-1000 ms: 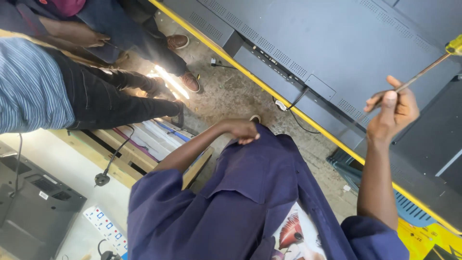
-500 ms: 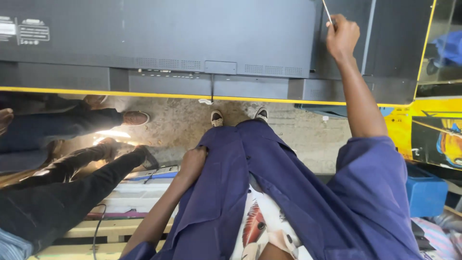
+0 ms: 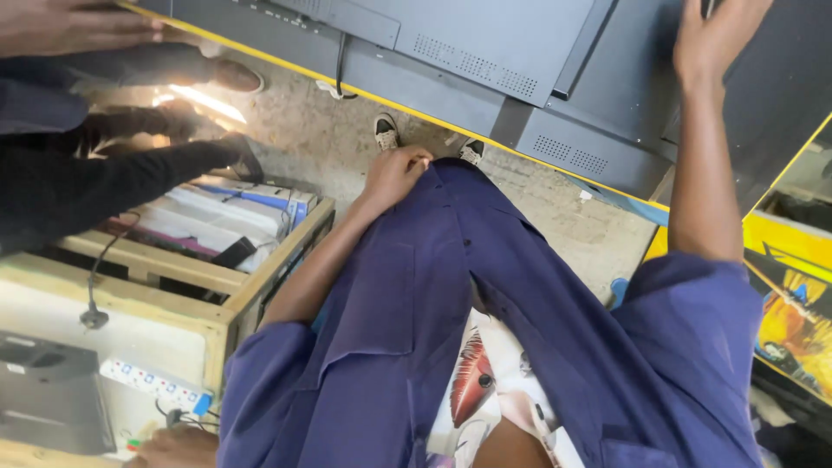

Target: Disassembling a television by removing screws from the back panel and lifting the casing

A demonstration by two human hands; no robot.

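My right hand (image 3: 712, 39) is raised against the dark grey back panel of a large flat screen (image 3: 485, 43). It is closed around a thin screwdriver (image 3: 706, 7), of which only a short dark piece shows at the top edge. My left hand (image 3: 394, 173) rests curled on my left knee, on the blue work trousers (image 3: 416, 286), with nothing in it. My two shoes (image 3: 386, 132) stand on the concrete floor just below the screen's lower edge.
Another person in dark trousers stands at the left, one hand (image 3: 78, 26) at the top left. A wooden crate (image 3: 260, 277) holds books and boxes. A white power strip (image 3: 156, 386) and a dark device (image 3: 43, 394) lie below it. A yellow printed panel (image 3: 793, 295) stands at the right.
The view has swung and tilted. My right hand stays up on the back panel with the screwdriver, now nearer the top edge. My left hand stays on the knee.
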